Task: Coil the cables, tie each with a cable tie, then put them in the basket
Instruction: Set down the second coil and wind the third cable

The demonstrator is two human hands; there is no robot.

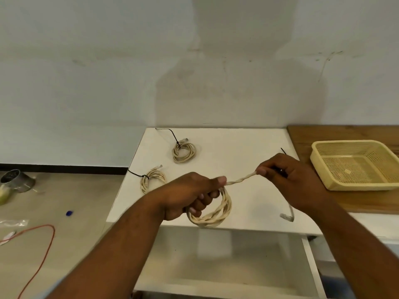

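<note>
Left grip [190,196]: fingers curled tight round cable coil [212,219], at front edge of white tabletop [237,147].
Right grip [289,180]: thumb and fingers pinched on strand stretched taut from coil; black cable tie [283,151] pokes out behind knuckles.
Plug end [288,216] hangs below right wrist.
Far tied coil [184,152] toward back edge; left tied coil [152,180] near left edge.
Basket [356,186] on wooden tabletop [306,137], beyond right edge.

Left hand [190,195] fist-curled, right hand [289,182] pinching, forearms extended
</note>
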